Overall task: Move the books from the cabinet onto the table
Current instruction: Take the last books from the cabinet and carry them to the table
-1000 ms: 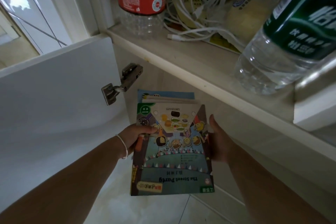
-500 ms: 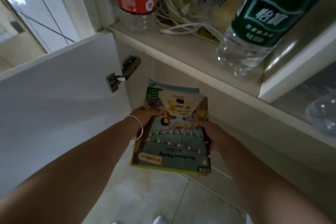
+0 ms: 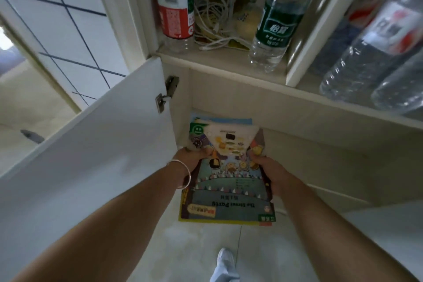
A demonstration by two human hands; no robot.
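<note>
A thin stack of children's books (image 3: pixel 226 181), the top one a colourful cover titled "The Street Party", is held flat between both hands in front of the open lower cabinet (image 3: pixel 297 144). My left hand (image 3: pixel 191 158), with a white bangle on the wrist, grips the stack's left edge. On the right edge my right hand (image 3: pixel 266 167) is closed, thumb on the cover. The far end of the stack still reaches into the cabinet opening, the near end hangs over the floor. The table is not in view.
The white cabinet door (image 3: pixel 91 155) stands open on the left, hinge (image 3: pixel 168 94) at its top. The shelf (image 3: pixel 229 62) above carries a red-label bottle (image 3: pixel 175 9), tangled white cables (image 3: pixel 215 27), a green-label bottle (image 3: pixel 274 23) and more bottles (image 3: pixel 370 48) at right. Tiled floor and my shoe (image 3: pixel 225 263) are below.
The view has pulled back and risen, so more of the upper shelf shows. The book stack has come outward from the cabinet, and my right hand has closed firmly on its edge.
</note>
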